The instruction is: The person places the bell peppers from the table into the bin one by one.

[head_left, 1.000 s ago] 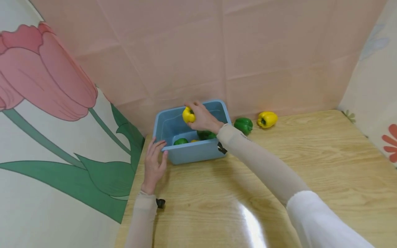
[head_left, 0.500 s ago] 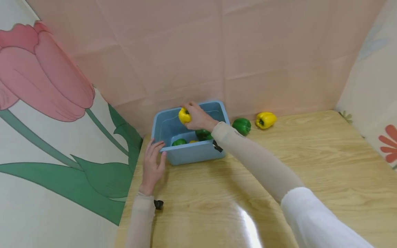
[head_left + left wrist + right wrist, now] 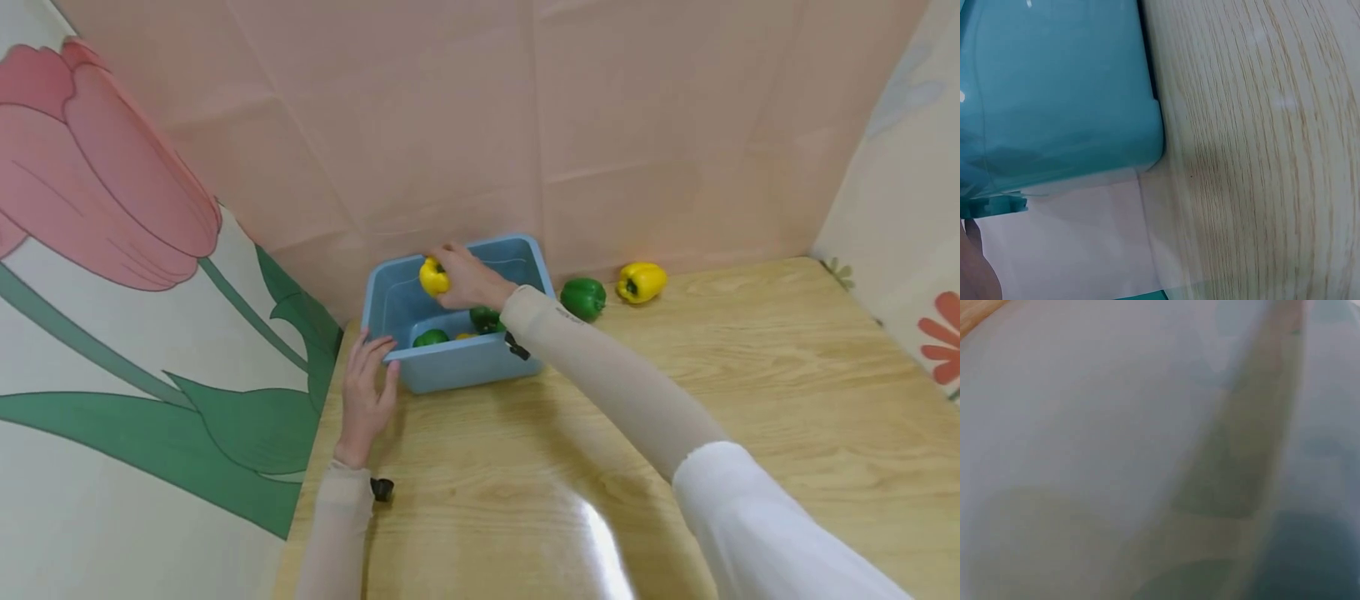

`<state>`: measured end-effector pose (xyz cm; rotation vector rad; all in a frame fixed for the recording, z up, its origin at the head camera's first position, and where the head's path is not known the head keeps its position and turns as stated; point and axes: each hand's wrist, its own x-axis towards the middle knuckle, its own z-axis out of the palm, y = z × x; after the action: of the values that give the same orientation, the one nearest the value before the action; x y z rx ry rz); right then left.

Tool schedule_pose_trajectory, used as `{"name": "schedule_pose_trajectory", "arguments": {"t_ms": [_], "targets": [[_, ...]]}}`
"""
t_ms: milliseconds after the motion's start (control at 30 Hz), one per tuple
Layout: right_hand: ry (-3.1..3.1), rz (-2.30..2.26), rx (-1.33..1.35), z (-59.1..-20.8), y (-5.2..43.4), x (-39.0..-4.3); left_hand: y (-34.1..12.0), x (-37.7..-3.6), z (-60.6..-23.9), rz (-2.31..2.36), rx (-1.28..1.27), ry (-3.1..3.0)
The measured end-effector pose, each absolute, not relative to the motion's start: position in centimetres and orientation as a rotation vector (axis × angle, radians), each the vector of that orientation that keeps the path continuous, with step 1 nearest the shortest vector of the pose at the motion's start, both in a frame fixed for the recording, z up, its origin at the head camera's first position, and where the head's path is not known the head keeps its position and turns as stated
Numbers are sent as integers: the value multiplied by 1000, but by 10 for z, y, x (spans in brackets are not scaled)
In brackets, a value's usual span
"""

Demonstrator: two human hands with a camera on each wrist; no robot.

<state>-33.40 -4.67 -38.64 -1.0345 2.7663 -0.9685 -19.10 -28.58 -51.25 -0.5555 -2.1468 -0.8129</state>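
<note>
A yellow bell pepper [image 3: 433, 277] is gripped in my right hand [image 3: 468, 279], above the inside of a blue plastic bin [image 3: 465, 367]. My left hand [image 3: 366, 396] rests at the bin's near left corner, its fingers over the rim and the thumb against the front wall. Inside the bin lie a green bell pepper [image 3: 431, 337], a darker green one [image 3: 484, 318] partly under my right hand, and a bit of something yellow [image 3: 466, 336]. The left wrist view has the bin's side wall [image 3: 1060, 94] close up. Blurred surfaces fill the right wrist view.
To the right of the bin, a green bell pepper [image 3: 582, 298] and a yellow bell pepper [image 3: 641, 282] lie on the wooden table [image 3: 750, 400] near its back edge. A pink sheet [image 3: 420, 125] hangs behind. A wall with a painted tulip [image 3: 127, 167] borders the left side.
My right hand has shifted slightly to the left over the bin, still holding the yellow pepper. The left hand stays at the bin's corner while the whole view drifts a little.
</note>
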Motion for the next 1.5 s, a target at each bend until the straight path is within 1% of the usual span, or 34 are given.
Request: {"name": "schedule_pose_trajectory", "arguments": {"t_ms": [133, 633, 1500], "targets": [[2757, -970, -1075, -382, -50, -332, -286, -191, -513, -813, -546, -2149], [2768, -964, -1091, -368, -55, -334, -286, -192, -513, -812, -560, -2136], [2776, -880, -1018, -361, -67, -350, -284, -191, -513, -810, -544, -2148]]}}
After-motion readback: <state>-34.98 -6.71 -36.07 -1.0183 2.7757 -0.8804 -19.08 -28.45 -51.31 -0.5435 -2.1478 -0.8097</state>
